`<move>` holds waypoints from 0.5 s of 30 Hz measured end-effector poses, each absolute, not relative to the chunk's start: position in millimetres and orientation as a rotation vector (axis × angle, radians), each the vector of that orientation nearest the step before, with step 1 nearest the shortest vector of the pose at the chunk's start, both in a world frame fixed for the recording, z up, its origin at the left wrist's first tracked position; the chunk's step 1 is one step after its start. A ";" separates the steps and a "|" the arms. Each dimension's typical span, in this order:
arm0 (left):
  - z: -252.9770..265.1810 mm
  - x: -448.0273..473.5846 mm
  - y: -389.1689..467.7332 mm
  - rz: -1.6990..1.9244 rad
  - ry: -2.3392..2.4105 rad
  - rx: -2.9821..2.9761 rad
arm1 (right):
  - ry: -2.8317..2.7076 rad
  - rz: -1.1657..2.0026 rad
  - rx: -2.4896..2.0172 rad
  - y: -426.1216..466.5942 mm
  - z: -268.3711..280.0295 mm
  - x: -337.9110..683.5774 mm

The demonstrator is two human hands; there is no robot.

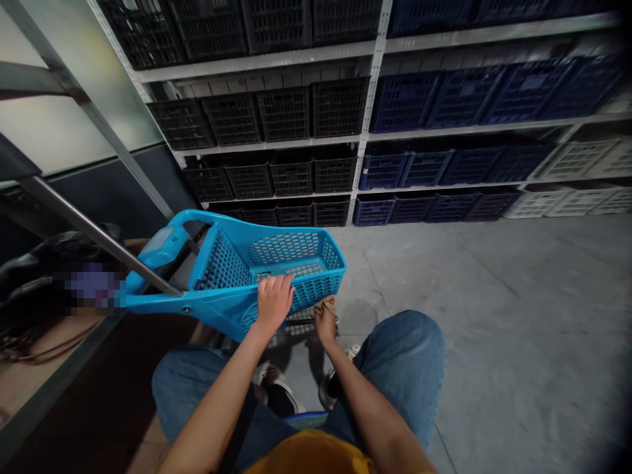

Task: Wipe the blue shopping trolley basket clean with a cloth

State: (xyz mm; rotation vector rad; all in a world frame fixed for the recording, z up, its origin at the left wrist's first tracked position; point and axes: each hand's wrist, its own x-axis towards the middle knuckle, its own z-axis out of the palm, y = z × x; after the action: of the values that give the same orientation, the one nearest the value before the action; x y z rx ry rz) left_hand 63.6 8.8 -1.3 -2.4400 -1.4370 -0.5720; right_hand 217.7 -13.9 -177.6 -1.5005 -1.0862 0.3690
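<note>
A blue plastic shopping cart (222,301) with a latticed basket stands in front of my knees, its handle end toward the left. Nothing lies in the part of the basket that shows. My left hand (274,304) grips the basket's near top rim, fingers hooked over the edge. Lower and to the right, my right hand (324,326) is closed on a crumpled brown cloth (326,306). The cloth is close under the basket's front corner; whether it touches the cart's lower frame I cannot tell.
Shelving (368,99) along the wall bears black crates (284,113), dark blue crates (405,99) and white crates (573,155). A metal bar (106,240) slants in from the left above a ledge with dark items. Grey concrete floor (494,289) lies at the right.
</note>
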 end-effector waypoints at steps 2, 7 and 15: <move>-1.7 62.7 8.4 -0.572 -1.433 -2.445 | -1.054 0.430 -1.551 -17.7 -188.4 218.2; -1.3 61.4 7.1 -0.550 -1.438 -2.454 | -0.898 0.290 -1.501 -7.7 -135.6 233.0; 1.0 63.3 5.9 -0.539 -1.457 -2.451 | -0.775 0.124 -1.455 4.7 -95.2 217.2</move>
State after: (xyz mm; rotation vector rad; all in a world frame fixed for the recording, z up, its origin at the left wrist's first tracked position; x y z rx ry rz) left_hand 63.3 5.9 1.0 -2.4510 -1.4573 -0.5389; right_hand 217.2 4.7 -95.2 -1.4554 -0.7748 0.1238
